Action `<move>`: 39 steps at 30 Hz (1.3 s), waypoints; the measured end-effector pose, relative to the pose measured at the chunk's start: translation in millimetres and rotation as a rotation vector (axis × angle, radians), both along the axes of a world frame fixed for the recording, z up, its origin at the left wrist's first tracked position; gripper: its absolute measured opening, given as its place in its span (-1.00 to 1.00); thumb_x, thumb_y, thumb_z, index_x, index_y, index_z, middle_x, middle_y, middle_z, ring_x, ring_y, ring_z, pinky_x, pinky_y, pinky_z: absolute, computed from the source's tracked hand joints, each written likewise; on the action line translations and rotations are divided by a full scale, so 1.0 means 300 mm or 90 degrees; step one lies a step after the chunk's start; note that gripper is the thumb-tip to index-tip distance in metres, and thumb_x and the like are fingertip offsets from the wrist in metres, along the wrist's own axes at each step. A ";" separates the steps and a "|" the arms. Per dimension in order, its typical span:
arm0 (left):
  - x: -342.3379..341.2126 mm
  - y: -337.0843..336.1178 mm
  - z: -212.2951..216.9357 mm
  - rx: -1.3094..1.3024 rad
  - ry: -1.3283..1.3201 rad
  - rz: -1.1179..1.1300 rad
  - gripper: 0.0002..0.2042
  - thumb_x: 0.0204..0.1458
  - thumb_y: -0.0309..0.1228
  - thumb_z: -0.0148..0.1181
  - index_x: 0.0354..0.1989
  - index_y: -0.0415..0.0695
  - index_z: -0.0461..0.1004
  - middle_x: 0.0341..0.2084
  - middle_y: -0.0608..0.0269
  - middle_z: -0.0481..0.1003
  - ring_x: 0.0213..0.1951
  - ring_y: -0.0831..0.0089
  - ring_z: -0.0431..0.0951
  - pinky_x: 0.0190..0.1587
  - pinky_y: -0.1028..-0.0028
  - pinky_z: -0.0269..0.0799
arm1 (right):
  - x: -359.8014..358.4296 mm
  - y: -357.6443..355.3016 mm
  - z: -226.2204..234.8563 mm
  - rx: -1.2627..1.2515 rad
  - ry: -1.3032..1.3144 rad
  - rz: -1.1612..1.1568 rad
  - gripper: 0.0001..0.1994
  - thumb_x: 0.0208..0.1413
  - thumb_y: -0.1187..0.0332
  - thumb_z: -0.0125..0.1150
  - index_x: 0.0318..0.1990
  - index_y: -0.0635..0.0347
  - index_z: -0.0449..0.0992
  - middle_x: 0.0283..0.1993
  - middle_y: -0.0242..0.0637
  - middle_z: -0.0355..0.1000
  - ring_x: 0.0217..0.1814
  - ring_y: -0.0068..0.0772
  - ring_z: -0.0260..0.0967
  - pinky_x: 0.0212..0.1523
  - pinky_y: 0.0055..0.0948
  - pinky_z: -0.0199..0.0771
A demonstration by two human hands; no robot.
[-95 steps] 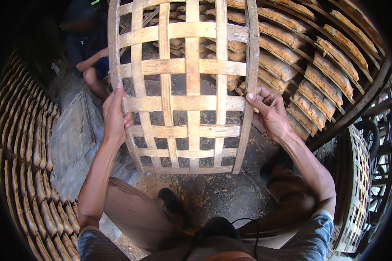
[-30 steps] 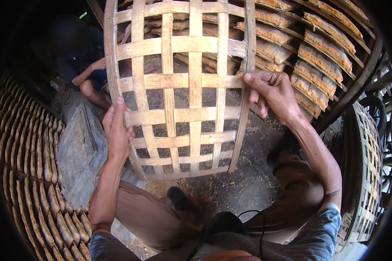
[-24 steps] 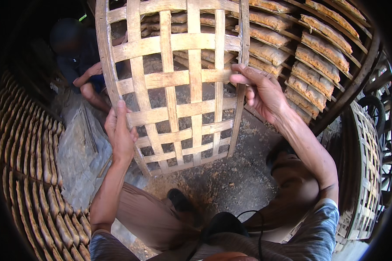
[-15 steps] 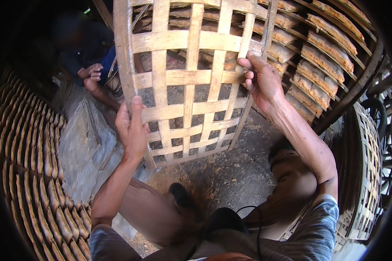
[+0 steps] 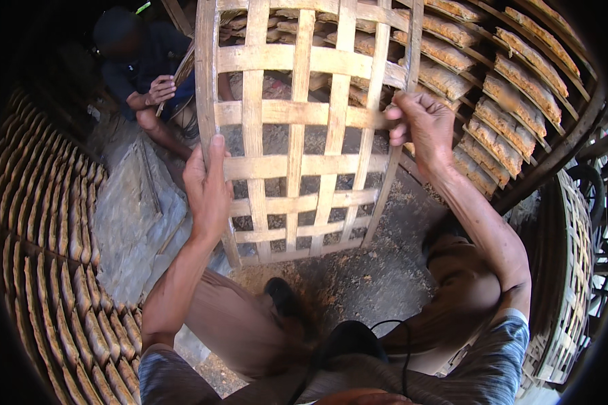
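A woven bamboo rack (image 5: 304, 115), an open lattice of pale slats in a wooden frame, stands tilted before me. My left hand (image 5: 208, 189) grips its left frame bar, thumb lying along the front. My right hand (image 5: 427, 131) is at the right frame bar, its fingers curled into a pinch near the end of a cross slat. What sits between those fingertips, if anything, is blurred and too small to name. Through the lattice show the dirt floor and stacked slabs.
Several orange-brown slabs (image 5: 517, 104) rest on slanted racks at the upper right; long rows of similar pieces (image 5: 54, 304) curve along the left. A grey plastic sheet (image 5: 132, 223) lies left of me. Another person (image 5: 142, 67) sits at the upper left. Woven racks (image 5: 571, 283) stand at the right.
My right hand has shifted right, its fingers drawing back from the slats toward the right frame bar. The rack appears slightly more upright. My left hand keeps its hold.
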State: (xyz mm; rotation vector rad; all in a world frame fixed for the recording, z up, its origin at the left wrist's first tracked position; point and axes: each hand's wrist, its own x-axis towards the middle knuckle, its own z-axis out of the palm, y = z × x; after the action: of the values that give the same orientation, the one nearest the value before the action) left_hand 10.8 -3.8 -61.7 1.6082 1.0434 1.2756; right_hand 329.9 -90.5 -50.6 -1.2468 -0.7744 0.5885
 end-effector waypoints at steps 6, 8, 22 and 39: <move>-0.017 0.078 0.007 -0.047 -0.038 0.058 -0.60 0.42 0.02 0.11 -0.20 -0.10 0.50 -0.60 0.55 0.32 -0.72 0.78 0.15 -0.70 0.63 -0.04 | 0.070 -0.032 -0.056 -0.004 0.011 0.105 -0.75 0.38 0.20 0.22 -0.28 0.17 0.52 -0.68 -0.47 0.27 -0.71 -0.58 0.33 -0.61 -0.48 0.54; -0.069 0.132 -0.014 -0.071 -0.047 -0.016 -0.61 0.41 0.02 0.14 -0.18 -0.10 0.51 -0.52 0.51 0.35 -0.69 0.76 0.18 -0.68 0.65 -0.03 | 0.072 -0.059 -0.061 -0.088 -0.038 0.150 -0.77 0.38 0.20 0.24 -0.23 0.18 0.54 -0.59 -0.45 0.38 -0.65 -0.61 0.35 -0.56 -0.52 0.52; -0.054 0.188 -0.011 -0.139 -0.219 -0.042 -0.66 0.43 -0.04 0.06 -0.12 -0.09 0.49 -0.53 0.38 0.43 -0.71 0.64 0.23 -0.69 0.56 0.10 | -0.142 -0.064 -0.104 -0.169 -0.375 0.278 -0.88 0.38 0.37 0.29 -0.16 0.18 0.70 -0.32 -0.35 0.63 -0.42 -0.63 0.52 -0.58 -0.63 0.50; 0.006 0.183 0.027 -0.126 -0.305 0.006 -0.62 0.42 0.04 0.09 -0.14 -0.06 0.52 -0.57 0.44 0.35 -0.70 0.65 0.22 -0.71 0.53 0.12 | -0.614 0.131 -0.121 -0.196 -0.422 0.540 -0.81 0.39 0.50 0.16 -0.09 0.45 0.68 -0.34 -0.02 0.68 -0.43 -0.36 0.69 -0.50 -0.47 0.73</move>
State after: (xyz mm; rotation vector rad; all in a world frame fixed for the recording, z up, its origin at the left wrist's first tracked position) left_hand 12.6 51.1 -53.5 1.0759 0.8426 1.4224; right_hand 145.8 -51.2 -86.9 -1.3828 -1.8671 1.0142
